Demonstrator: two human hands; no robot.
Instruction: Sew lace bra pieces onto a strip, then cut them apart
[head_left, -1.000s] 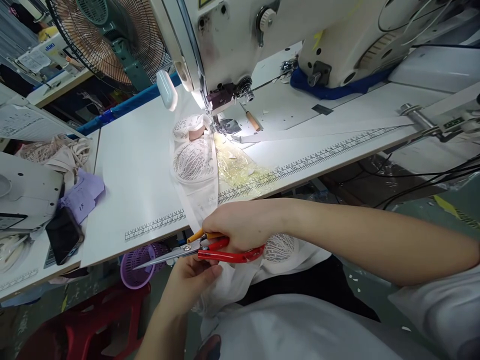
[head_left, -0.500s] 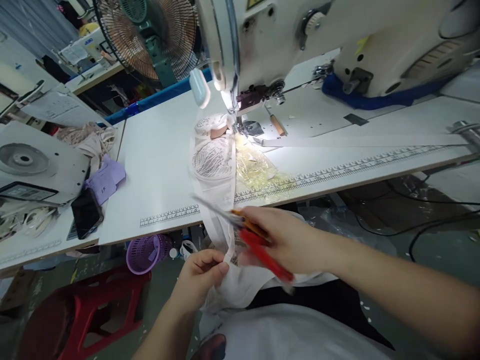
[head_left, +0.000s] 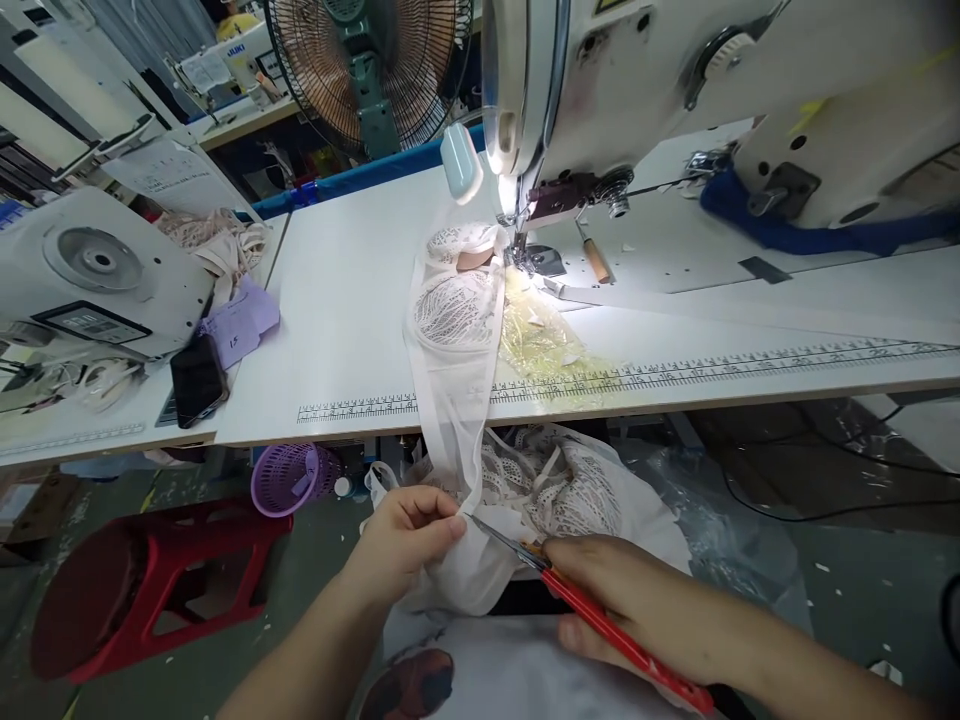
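Observation:
A white lace bra (head_left: 454, 315) lies on the machine table, its far end by the presser foot (head_left: 519, 255). Its band hangs over the front edge toward me. My left hand (head_left: 409, 545) pinches the near end of that band between thumb and fingers. Red-handled scissors (head_left: 592, 612) are gripped in my right hand (head_left: 626, 585), their tips pointing up and left at the fabric just beside my left fingertips. Whether the blades are parted is hard to see. More white lace pieces (head_left: 577, 490) are heaped on my lap below the table edge.
The sewing machine (head_left: 585, 90) overhangs the table at the right. An awl-like tool with a wooden handle (head_left: 597, 262) lies near the needle. A ruler strip (head_left: 675, 375) runs along the table edge. At left are a phone (head_left: 199, 382), a purple basket (head_left: 289, 480) and a red stool (head_left: 172, 580).
My right hand has lowered the scissors, bringing their tips down to the band beside my left fingers. My left hand keeps its pinch. The camera view has shifted, uncovering the lace heap.

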